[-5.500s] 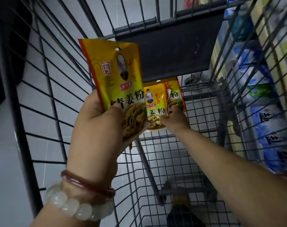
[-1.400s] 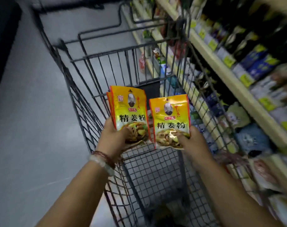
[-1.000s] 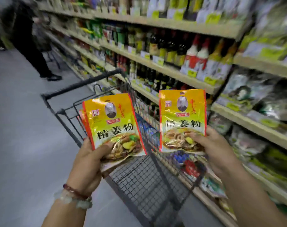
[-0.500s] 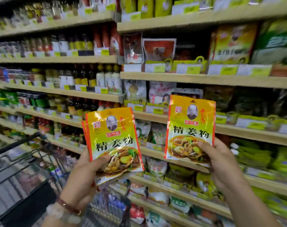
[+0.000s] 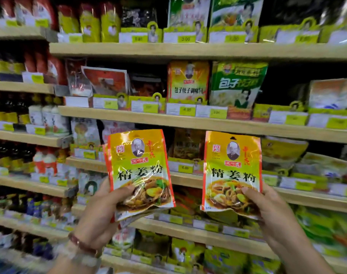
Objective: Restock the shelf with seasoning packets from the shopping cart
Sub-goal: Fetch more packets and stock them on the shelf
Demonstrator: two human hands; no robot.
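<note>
Nearest the camera, the left hand point(image 5: 98, 212) grips a small stack of yellow ginger-powder packets point(image 5: 141, 173) by the lower left corner, thumb across the front and fingers curled behind; at least one more packet edge shows under the front one. The right hand point(image 5: 267, 204) pinches a single matching packet point(image 5: 232, 171) at its lower right corner, thumb on the printed face. Both packets stand upright, long axis vertical, faces toward the person, rising above the fingers that hold them. A bracelet point(image 5: 79, 244) circles the left wrist.

Beyond the hands rise wooden shelves point(image 5: 188, 119) crowded with seasoning pouches and yellow price tags. Just behind and above the right-hand packet, on the shelf board at mid height point(image 5: 188, 177), sits a row of darker pouches point(image 5: 185, 145); whether the matching slot lies there I cannot tell, as much of it is hidden or blurred. The right-hand packet looks the nearer to that row, so it seems the likelier to go in first, pushed forward top-up. The cart is out of sight.
</note>
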